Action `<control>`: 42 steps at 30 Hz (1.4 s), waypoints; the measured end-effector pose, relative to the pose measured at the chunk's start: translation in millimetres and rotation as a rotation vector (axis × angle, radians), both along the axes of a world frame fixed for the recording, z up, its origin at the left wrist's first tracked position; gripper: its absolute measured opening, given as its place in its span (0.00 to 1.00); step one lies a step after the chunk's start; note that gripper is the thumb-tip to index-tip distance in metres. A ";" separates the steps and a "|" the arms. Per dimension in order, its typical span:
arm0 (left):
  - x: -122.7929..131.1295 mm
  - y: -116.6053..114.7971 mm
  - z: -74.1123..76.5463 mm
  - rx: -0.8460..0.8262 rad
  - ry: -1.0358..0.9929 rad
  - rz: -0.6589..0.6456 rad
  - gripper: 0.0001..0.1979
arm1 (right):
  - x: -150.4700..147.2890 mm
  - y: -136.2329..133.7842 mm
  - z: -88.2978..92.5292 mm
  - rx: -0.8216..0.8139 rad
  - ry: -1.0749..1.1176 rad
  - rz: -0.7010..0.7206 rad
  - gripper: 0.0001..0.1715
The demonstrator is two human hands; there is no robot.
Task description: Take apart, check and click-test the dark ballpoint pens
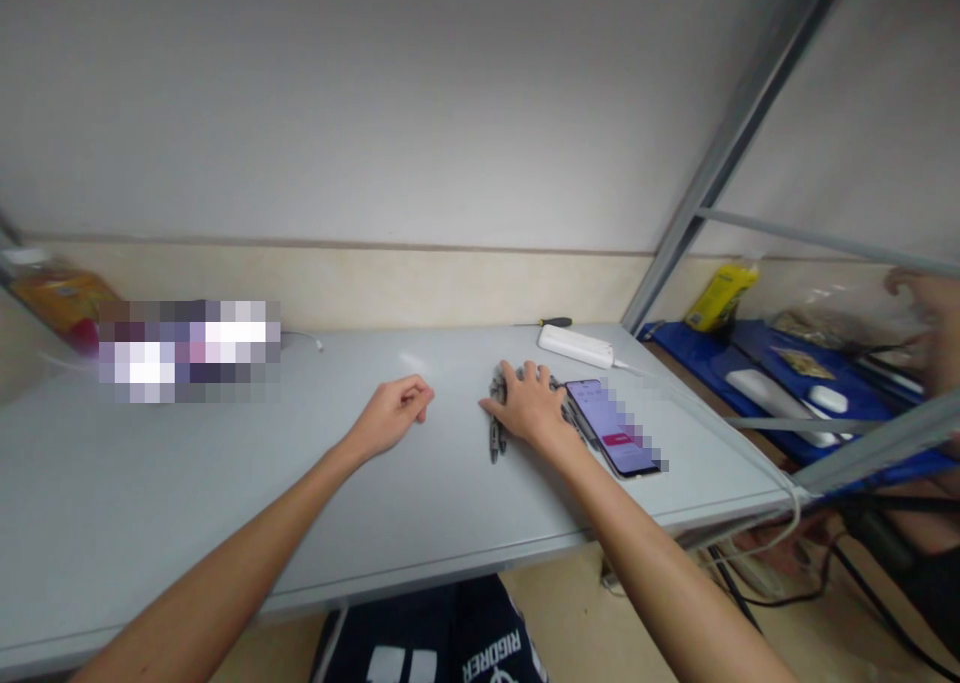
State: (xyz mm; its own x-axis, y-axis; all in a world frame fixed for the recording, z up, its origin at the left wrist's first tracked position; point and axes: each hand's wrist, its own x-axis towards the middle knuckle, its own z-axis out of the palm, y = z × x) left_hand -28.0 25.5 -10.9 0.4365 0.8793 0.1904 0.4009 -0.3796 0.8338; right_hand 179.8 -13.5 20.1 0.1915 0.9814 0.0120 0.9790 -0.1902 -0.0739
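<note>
Just right of centre frame, slim grey pens [493, 437] lie beneath the spread fingers of the nearer right hand [532, 404], long axes running roughly top to bottom, while the left hand [391, 412], curled closed with nothing visible inside, sits apart leftward.

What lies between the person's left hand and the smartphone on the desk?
In the head view, gray pens lie between them, with the right hand spread over them.
</note>
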 end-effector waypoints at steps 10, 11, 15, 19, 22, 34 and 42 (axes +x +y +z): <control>0.0 0.4 -1.2 -0.001 0.004 -0.003 0.14 | 3.6 0.3 -1.3 -0.020 0.062 -0.006 0.40; 0.0 0.6 -1.6 0.002 0.003 -0.005 0.14 | 3.6 0.3 -1.1 -0.019 0.060 -0.003 0.40; -0.5 1.0 -2.7 0.014 0.004 -0.004 0.15 | 4.7 1.7 -2.2 0.014 0.031 0.013 0.39; -1.1 1.1 -2.9 0.014 0.014 -0.011 0.15 | 6.2 3.2 -3.9 0.035 0.008 -0.013 0.38; -1.1 1.2 -3.2 0.014 0.013 -0.013 0.15 | 6.8 3.5 -4.9 0.010 0.029 -0.015 0.38; -0.5 -0.1 -2.6 0.013 0.013 -0.010 0.14 | 5.0 6.7 -1.7 0.025 0.040 -0.047 0.40; 0.2 -1.8 0.2 0.026 0.024 -0.012 0.14 | 6.6 11.8 -8.6 0.020 0.039 -0.088 0.42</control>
State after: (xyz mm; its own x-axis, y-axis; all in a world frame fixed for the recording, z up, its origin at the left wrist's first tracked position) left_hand -27.9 23.7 -10.7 0.4514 0.8691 0.2020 0.4165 -0.4055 0.8137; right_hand 186.4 -1.6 11.4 0.2778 0.9604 0.0226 0.9548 -0.2734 -0.1163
